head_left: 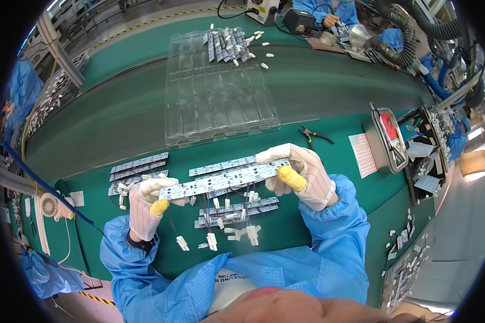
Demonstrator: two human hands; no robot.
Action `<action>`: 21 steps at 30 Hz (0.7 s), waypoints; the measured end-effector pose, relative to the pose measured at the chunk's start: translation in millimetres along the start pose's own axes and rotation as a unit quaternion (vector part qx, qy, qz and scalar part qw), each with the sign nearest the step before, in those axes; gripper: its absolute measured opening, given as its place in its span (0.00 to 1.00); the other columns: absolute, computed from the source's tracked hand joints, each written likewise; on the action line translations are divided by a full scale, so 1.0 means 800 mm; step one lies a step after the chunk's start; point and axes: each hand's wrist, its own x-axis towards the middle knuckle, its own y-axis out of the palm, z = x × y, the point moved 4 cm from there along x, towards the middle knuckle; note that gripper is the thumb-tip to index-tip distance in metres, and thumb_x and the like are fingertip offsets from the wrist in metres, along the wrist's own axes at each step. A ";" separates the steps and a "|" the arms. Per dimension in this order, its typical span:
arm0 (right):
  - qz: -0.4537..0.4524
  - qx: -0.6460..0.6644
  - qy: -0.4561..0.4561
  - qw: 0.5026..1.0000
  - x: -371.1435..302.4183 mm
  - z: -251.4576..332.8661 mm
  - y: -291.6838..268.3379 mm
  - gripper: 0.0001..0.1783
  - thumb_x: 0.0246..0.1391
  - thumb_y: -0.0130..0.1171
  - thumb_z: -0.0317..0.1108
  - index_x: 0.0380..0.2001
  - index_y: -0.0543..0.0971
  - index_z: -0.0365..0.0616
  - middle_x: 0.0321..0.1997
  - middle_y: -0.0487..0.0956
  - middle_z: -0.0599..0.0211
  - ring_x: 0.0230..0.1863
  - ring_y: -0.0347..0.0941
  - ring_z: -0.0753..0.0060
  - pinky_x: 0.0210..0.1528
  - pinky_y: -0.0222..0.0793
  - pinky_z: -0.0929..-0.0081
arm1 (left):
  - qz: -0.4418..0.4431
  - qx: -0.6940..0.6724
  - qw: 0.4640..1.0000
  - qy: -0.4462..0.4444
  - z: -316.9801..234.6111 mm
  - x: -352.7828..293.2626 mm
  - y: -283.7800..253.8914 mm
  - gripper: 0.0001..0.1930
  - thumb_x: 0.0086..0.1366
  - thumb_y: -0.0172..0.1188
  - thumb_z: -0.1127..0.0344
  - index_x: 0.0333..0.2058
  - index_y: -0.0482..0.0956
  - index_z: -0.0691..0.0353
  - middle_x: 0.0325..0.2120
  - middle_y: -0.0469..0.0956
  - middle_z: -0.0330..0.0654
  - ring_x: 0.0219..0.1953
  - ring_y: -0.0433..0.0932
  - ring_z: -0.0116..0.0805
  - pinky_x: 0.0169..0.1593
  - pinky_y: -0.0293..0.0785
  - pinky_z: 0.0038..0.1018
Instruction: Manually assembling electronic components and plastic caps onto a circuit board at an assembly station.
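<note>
Both my hands wear white striped gloves with yellow thumb tips. Between them they hold a long, narrow white circuit board strip [226, 181], raised above the green bench mat. My left hand [146, 207] is closed on its left end, and my right hand [303, 175] grips the right end. Dark wires with white plug connectors [252, 234] hang below the strip. More circuit board strips [221, 166] lie just behind it, partly covered. Nearer to me rests another group of boards [237, 214] with wires and plugs. A stack of boards [139, 168] sits beyond my left hand.
A clear plastic tray [215, 126] lies across the dark conveyor, with a heap of boards [226, 46] at its far end. Pliers [316, 135], a label sheet [363, 156] and a metal box [369, 134] are to the right. A small fan [49, 205] stands left. Co-workers sit around.
</note>
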 end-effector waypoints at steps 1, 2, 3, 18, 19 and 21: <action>0.005 -0.003 0.014 1.000 0.000 0.001 -0.002 0.25 0.57 0.56 0.50 0.48 0.73 0.41 0.27 0.77 0.72 0.23 0.68 0.89 0.24 0.62 0.91 | -0.018 -0.014 1.000 0.003 0.003 -0.001 -0.001 0.27 0.60 0.57 0.43 0.39 0.72 0.67 0.22 0.81 0.45 0.29 0.80 0.30 0.41 0.74 0.24; 0.000 -0.004 0.013 1.000 0.000 0.002 -0.003 0.25 0.57 0.56 0.50 0.48 0.73 0.41 0.27 0.77 0.72 0.23 0.68 0.89 0.24 0.62 0.91 | -0.025 -0.065 0.997 -0.020 0.009 -0.003 0.000 0.28 0.60 0.58 0.43 0.40 0.73 0.68 0.25 0.81 0.45 0.30 0.80 0.31 0.39 0.75 0.23; 0.006 -0.002 0.019 1.000 0.000 0.002 -0.001 0.25 0.57 0.56 0.50 0.48 0.73 0.41 0.29 0.77 0.70 0.24 0.69 0.88 0.25 0.64 0.91 | -0.022 -0.067 0.997 -0.020 0.011 -0.003 0.001 0.28 0.60 0.58 0.43 0.40 0.73 0.68 0.25 0.81 0.45 0.30 0.80 0.31 0.39 0.75 0.23; 0.004 -0.025 0.004 1.000 0.001 -0.010 0.000 0.19 0.58 0.56 0.35 0.50 0.72 0.39 0.40 0.77 0.63 0.32 0.72 0.83 0.28 0.69 0.88 | -0.042 -0.096 0.994 -0.015 0.020 -0.003 0.000 0.34 0.56 0.62 0.45 0.49 0.67 0.70 0.30 0.80 0.46 0.32 0.80 0.32 0.38 0.76 0.23; 0.004 -0.010 0.007 1.000 0.000 -0.012 0.000 0.18 0.58 0.56 0.34 0.50 0.72 0.39 0.40 0.77 0.63 0.32 0.72 0.82 0.28 0.68 0.88 | -0.037 -0.100 0.994 -0.013 0.018 -0.002 0.001 0.34 0.56 0.62 0.45 0.49 0.67 0.70 0.30 0.80 0.46 0.32 0.80 0.32 0.38 0.76 0.23; 0.001 -0.026 -0.001 1.000 0.002 -0.011 0.000 0.18 0.57 0.55 0.32 0.50 0.72 0.39 0.40 0.76 0.63 0.32 0.72 0.82 0.27 0.68 0.87 | -0.041 -0.110 0.993 -0.025 0.018 -0.003 0.000 0.34 0.57 0.62 0.46 0.50 0.66 0.70 0.30 0.80 0.46 0.32 0.80 0.33 0.38 0.76 0.23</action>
